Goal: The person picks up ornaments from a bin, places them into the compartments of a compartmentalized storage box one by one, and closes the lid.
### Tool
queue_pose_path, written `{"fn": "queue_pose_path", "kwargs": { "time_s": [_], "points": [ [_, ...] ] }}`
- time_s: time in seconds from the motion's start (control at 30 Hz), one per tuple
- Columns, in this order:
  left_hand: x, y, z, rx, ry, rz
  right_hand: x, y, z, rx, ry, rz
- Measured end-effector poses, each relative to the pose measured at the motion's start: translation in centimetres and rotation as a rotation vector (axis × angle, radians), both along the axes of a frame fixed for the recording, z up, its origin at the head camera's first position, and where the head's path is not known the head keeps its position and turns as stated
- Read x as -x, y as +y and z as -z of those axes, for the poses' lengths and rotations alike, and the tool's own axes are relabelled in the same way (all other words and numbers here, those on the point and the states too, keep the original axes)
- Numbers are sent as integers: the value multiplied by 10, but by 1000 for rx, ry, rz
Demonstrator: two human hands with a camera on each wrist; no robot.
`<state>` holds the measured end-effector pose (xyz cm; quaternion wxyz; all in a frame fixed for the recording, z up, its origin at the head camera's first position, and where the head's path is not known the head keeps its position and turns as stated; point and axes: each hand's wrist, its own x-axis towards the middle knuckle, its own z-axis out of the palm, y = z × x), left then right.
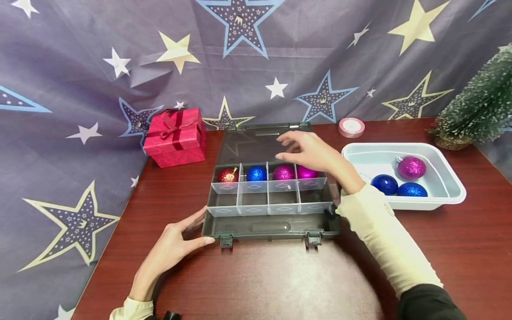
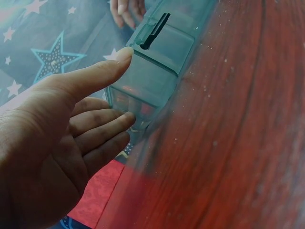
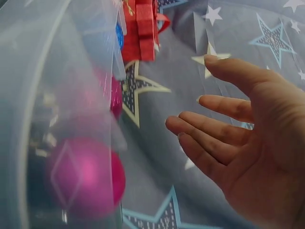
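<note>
A dark clear plastic organizer box (image 1: pixel 272 228) lies with its lid open on the table. Its back row of compartments holds, from left to right, a red glitter bauble (image 1: pixel 226 176), a blue glitter bauble (image 1: pixel 256 173), a magenta glitter bauble (image 1: pixel 283 172) and a shiny magenta bauble (image 3: pixel 85 176). My left hand (image 1: pixel 170 246) touches the box's front left corner, thumb in front and fingers along the side. Above the back right compartments hovers my right hand (image 1: pixel 310 151), its fingers relaxed and holding nothing.
Right of the box, a white tub (image 1: pixel 448 195) contains a magenta glitter bauble (image 1: pixel 412 167), a shiny blue bauble (image 1: pixel 385 184) and a blue glitter bauble (image 1: pixel 412 190). A red gift box (image 1: pixel 176 142), a pink ribbon roll (image 1: pixel 351 127) and a small tree (image 1: pixel 476 98) stand along the back.
</note>
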<state>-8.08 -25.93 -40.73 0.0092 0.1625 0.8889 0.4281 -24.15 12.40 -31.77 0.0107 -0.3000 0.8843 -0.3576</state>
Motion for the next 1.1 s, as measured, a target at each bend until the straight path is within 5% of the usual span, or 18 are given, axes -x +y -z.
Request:
{"fn": "queue_pose_path", "kwargs": {
  "time_s": [0.33, 0.63, 1.1],
  "points": [
    [0, 1, 1, 4, -12, -8, -17, 57, 4, 21, 58, 99],
    [-1, 2, 0, -2, -18, -4, -40, 110, 9, 17, 28, 193],
    [-1, 1, -1, -4, -9, 6, -68, 171, 28, -112, 71, 321]
  ]
}}
